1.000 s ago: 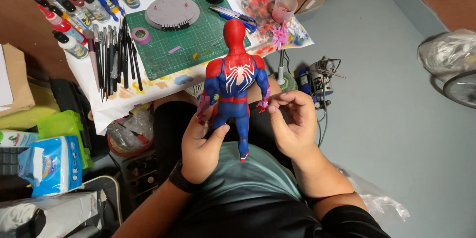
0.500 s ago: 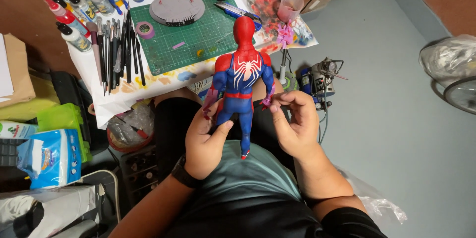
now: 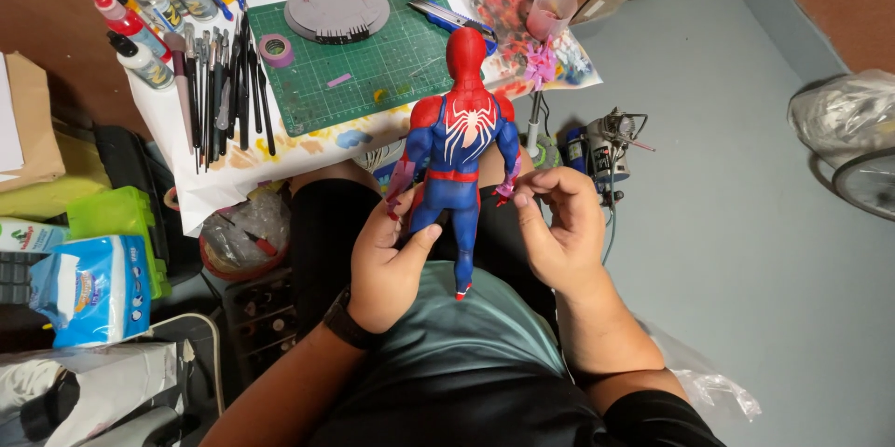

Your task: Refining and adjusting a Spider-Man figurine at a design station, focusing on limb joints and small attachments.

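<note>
Beyond the grip and to its right spreads the grey-blue floor [image 3: 727,251]. Straight ahead of it stands a paper-covered table [image 3: 280,153] with a green cutting mat [image 3: 373,65], and a row of brushes [image 3: 219,83] and paint bottles [image 3: 140,9] lies off to the left. The red and blue action figure [image 3: 461,144] is held upright over the person's lap, just short of the table edge, its back to the camera and its feet near the shirt. The left hand [image 3: 387,265] is closed around the figure's hip and thigh, with the thumb pressed across the leg. The right hand [image 3: 559,228] pinches the figure's small hand [image 3: 508,189] between its fingertips. The work in hand looks like fitting or adjusting that small hand. Judging by its size, it calls for a steady hold low on the body and a light, exact pinch. A small grey machine [image 3: 601,149] sits on the floor just past the right hand.
</note>
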